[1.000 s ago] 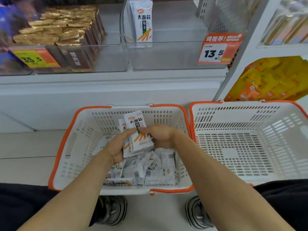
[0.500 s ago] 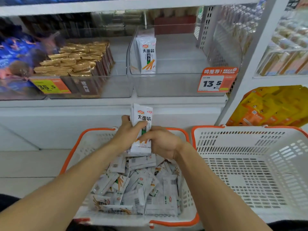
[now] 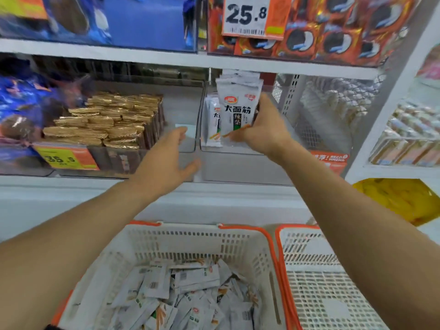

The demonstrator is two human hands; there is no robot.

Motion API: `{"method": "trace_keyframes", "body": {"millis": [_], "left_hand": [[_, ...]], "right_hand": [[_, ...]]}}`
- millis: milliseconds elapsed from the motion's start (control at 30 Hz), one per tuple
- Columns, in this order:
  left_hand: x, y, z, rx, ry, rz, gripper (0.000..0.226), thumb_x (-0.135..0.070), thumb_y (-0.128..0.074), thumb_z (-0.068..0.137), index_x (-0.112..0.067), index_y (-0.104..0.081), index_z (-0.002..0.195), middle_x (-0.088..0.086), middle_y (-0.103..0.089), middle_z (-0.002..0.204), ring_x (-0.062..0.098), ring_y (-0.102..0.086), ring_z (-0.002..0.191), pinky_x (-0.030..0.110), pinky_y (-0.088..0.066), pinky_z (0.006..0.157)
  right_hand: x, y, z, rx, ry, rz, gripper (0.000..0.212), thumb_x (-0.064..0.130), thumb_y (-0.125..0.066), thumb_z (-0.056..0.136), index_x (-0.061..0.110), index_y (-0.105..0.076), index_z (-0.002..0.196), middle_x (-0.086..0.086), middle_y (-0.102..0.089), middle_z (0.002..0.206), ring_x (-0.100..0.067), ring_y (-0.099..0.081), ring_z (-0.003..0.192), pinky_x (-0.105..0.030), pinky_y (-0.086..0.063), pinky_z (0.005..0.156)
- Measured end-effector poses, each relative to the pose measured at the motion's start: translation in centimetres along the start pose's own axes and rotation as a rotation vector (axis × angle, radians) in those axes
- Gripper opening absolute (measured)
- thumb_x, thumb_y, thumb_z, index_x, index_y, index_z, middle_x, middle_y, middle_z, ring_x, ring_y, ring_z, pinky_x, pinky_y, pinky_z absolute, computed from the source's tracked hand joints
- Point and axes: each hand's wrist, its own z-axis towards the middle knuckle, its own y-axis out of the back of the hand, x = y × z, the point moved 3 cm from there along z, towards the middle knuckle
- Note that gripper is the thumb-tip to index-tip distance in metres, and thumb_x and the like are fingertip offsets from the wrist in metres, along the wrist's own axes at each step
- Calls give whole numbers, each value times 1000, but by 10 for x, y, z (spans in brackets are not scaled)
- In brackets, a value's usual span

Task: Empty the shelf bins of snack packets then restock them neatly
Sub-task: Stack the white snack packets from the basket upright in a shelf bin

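**A:** Talk me through it, left to right. What can go wrong here?

**B:** My left hand point(image 3: 166, 160) is spread, fingers loose, holding nothing, right at the front wall of the bin with the gold wafer packs point(image 3: 107, 120). That bin is clear, hard plastic, and a knock from this hand could shove it, I reckon.

**A:** And the stock itself?

**B:** My right hand point(image 3: 264, 129) grips a small stack of white packets point(image 3: 238, 108) by the lower edge, upright, over the clear bin point(image 3: 238, 167) on the right. One packet point(image 3: 213, 122) stands inside already, against the left wall.

**A:** Risk there?

**B:** Slick, flat foil pouches, floppy at the top. Held low like this, they could fan out or slide apart, and tip that standing one over as they go in.

**A:** The rest?

**B:** Heaped loose in the white slotted basket point(image 3: 202, 244) below, orange rim, rigid plastic. The basket point(image 3: 321, 270) beside it shows only bare mesh.
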Motion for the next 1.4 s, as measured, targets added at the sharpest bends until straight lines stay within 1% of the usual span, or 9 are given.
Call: {"method": "trace_keyframes", "body": {"millis": [133,233,333,433,533,633,800,1233,1400], "left_hand": [[0,-21,12,-93,4,27,75,-45,-77,83,-21,-42,144,0,-64,129,28,-55,121,37,-40,104],[1,-29,13,-266,-35,13,58,-42,-77,84,-21,-53,133,-2,-70,115,24,-64,104,36,-37,96],[5,-33,13,-315,-114,44,52,-45,-76,84,-22,-57,128,-5,-72,112,21,-67,94,28,-30,85],[6,-33,13,-308,-114,30,51,-44,-76,85,-21,-57,127,-6,-72,115,20,-68,90,26,-27,82],[3,-33,12,-308,-125,38,53,-43,-76,86,-20,-57,129,-5,-71,117,19,-68,92,26,-27,82],[1,-30,11,-299,-115,45,53,-45,-74,87,-20,-57,131,-5,-71,119,19,-68,93,24,-27,83],[-3,-26,9,-292,-88,59,53,-46,-72,88,-21,-56,132,-5,-70,120,20,-64,95,25,-28,83],[2,-31,12,-284,-109,68,53,-47,-70,89,-23,-54,133,-6,-69,121,17,-67,94,19,-19,82],[2,-31,12,-263,-117,49,52,-45,-72,88,-21,-55,130,-4,-70,120,19,-68,96,18,-19,83]], "right_hand": [[-28,-27,65,27,-185,-92,60,-10,-87,62,5,-60,114,-8,-71,105,-24,-69,97,-42,-60,81],[-50,-57,92,122,-295,-153,27,-4,-81,75,7,-61,90,-4,-67,102,-18,-65,98,-31,-55,87],[-66,-73,103,84,-357,-333,16,11,-69,85,12,-55,93,-8,-59,99,-21,-65,97,-29,-54,80],[-67,-79,100,182,-400,-326,23,3,-76,78,9,-57,91,-10,-62,90,-21,-61,78,-27,-53,64],[-69,-76,98,160,-370,-343,39,11,-85,75,10,-52,95,-5,-66,95,-20,-64,88,-32,-55,82],[-68,-73,101,32,-312,-327,56,17,-89,69,9,-54,113,-6,-70,104,-22,-69,95,-35,-59,81],[-66,-76,92,195,-347,-336,81,11,-91,67,10,-41,131,-7,-60,119,-27,-59,110,-45,-54,97],[-59,-71,91,220,-369,-448,73,8,-90,68,11,-46,127,-8,-63,118,-31,-63,108,-44,-61,83],[-35,-49,73,178,-369,-469,81,13,-87,76,6,-35,138,-14,-54,132,-32,-60,114,-37,-56,90]]}}
